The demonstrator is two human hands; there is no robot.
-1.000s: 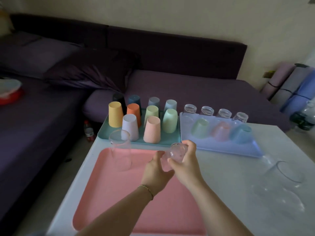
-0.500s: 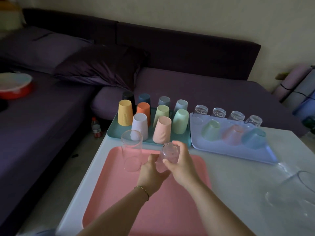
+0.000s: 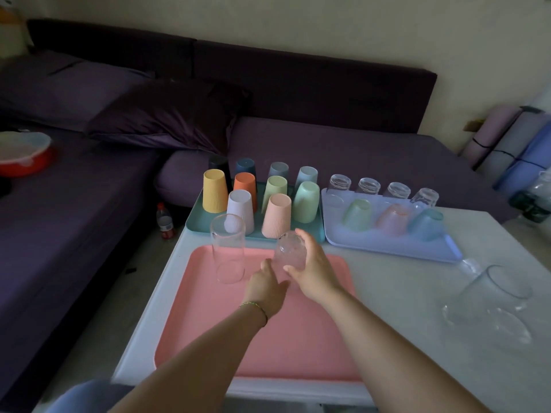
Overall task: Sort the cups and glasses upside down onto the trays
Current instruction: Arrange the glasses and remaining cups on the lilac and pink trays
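The right hand (image 3: 313, 272) is curling its fingers and thumb round a textured glass (image 3: 290, 248), holding it mouth-down just above the far edge of the pink tray (image 3: 208, 338). The left hand (image 3: 265, 289) is resting beside it with the thumb raised toward the glass. Its fingers are hidden behind the hand, so whether they are gripping anything cannot be told.

A tall glass (image 3: 228, 248) is standing in the pink tray's far-left corner, just left of both hands. The rest of that tray is lying bare under the forearms, its near edge running close to the table (image 3: 417, 293) edge.

Beyond it, a teal tray (image 3: 196, 222) is carrying a tight cluster of upturned plastic cups (image 3: 276, 216). Beside that, touching or nearly so, a lilac tray (image 3: 387, 244) is holding four small glasses (image 3: 369, 186) along its back and three tinted cups (image 3: 393, 219) in front. Loose clear glasses (image 3: 496, 293) are sitting on the tabletop at the right, well apart from the hands.
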